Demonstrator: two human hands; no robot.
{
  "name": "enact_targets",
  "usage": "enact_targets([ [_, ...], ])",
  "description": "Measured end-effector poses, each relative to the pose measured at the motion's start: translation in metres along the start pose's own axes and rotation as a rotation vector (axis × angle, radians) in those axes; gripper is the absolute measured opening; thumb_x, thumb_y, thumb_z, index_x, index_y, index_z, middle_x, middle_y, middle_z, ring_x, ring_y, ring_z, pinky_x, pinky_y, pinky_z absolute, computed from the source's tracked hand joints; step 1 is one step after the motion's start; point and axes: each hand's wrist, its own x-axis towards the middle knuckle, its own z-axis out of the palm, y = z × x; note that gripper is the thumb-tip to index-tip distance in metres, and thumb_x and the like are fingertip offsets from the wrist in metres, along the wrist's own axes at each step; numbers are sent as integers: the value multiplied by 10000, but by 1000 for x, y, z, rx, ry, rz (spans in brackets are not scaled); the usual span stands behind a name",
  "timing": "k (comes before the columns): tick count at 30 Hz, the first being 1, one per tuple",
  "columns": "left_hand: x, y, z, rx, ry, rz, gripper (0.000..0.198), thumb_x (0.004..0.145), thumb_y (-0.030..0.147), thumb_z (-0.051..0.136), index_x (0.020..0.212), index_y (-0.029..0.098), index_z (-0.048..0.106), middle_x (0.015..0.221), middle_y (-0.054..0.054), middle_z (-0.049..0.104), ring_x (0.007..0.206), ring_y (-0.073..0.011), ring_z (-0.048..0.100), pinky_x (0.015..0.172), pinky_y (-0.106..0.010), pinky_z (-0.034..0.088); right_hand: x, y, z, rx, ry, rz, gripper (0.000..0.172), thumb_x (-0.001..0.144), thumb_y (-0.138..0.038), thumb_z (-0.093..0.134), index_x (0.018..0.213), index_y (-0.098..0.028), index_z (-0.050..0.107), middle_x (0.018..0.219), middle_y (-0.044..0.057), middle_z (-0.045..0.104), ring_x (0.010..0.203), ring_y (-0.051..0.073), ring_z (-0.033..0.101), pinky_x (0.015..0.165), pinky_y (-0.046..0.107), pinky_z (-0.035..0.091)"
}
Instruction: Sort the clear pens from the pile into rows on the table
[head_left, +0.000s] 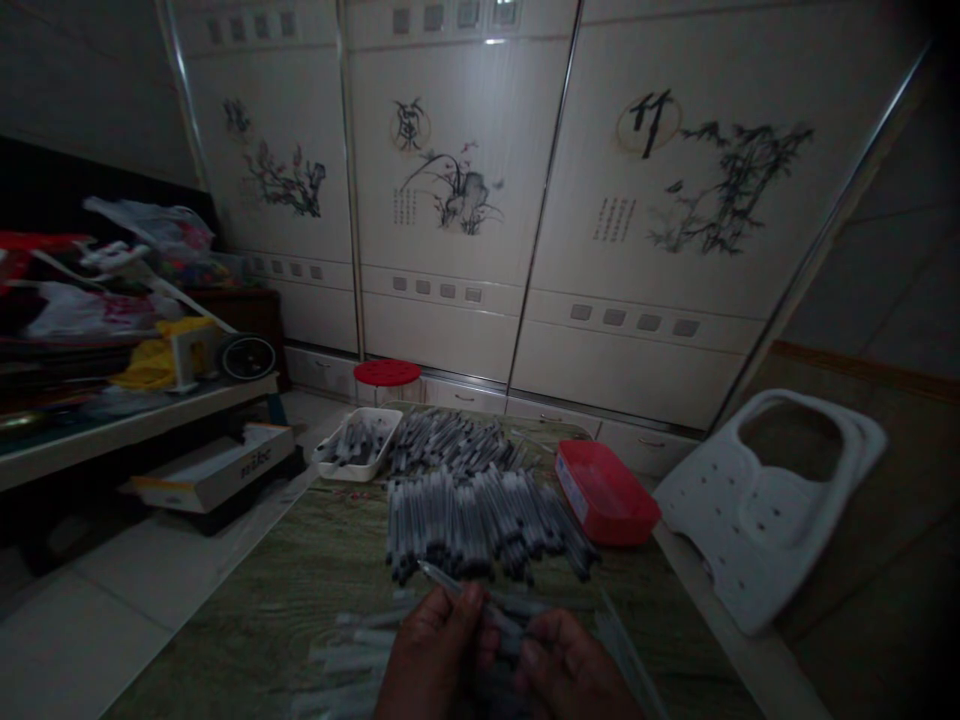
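My left hand (431, 650) is shut on a slim clear plastic pen (457, 600), whose tip points up and to the left. My right hand (570, 672) closes on the pen's lower end, partly hiding it. Just beyond my hands lies a large heap of dark-tipped pens (472, 520) on a wood-patterned table (247, 620). Paler pen barrels (337, 660) lie to the left of my hands. A few clear strips or tubes (626, 650) lie against my right hand's far side.
A white tray of pens (358, 443) and a red plastic box (606, 492) stand on the table beyond the heap. A white perforated plastic seat (765, 500) lies at right. A shelf with bags (97, 340) stands at left, and a red stool (387, 373) stands by the cabinets.
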Motion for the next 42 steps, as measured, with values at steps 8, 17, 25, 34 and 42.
enact_targets([
  [8, 0, -1, -2, 17, -2, -7, 472, 662, 578, 834, 792, 159, 659, 555, 24, 623, 480, -85, 489, 506, -204, 352, -5, -13, -2, -20, -53, 26, 527, 768, -723, 616, 749, -198, 571, 546, -28, 635, 378, 51, 413, 429, 193, 277],
  [17, 3, -5, -4, 8, 13, -6, 486, 661, 597, 824, 798, 168, 640, 561, 25, 627, 487, -86, 504, 518, -200, 365, -8, -27, -1, 233, -78, 149, 398, 642, -443, 774, 811, -222, 489, 726, 5, 746, 399, 66, 553, 428, 174, 309],
  [25, -2, 9, -6, 51, 75, 49, 425, 725, 558, 796, 813, 170, 647, 581, 35, 622, 514, -87, 509, 534, -195, 379, -9, -26, -12, -24, -39, 79, 365, 769, -546, 668, 803, -202, 549, 573, -57, 616, 375, 39, 385, 413, 178, 239],
  [34, 12, 50, -48, 74, 324, 264, 403, 719, 513, 810, 896, 168, 701, 811, -6, 708, 752, -145, 636, 726, -250, 500, -3, -10, -36, -385, 99, -164, 271, 844, -470, 530, 782, -213, 589, 632, -38, 562, 600, 158, 525, 580, 267, 367],
  [42, 11, 53, -53, 148, 331, 290, 395, 781, 529, 753, 933, 168, 696, 828, -9, 705, 797, -156, 629, 745, -258, 492, 6, 11, -46, -527, 142, -243, 306, 902, -498, 484, 818, -218, 576, 698, -28, 573, 639, 161, 519, 594, 270, 357],
])
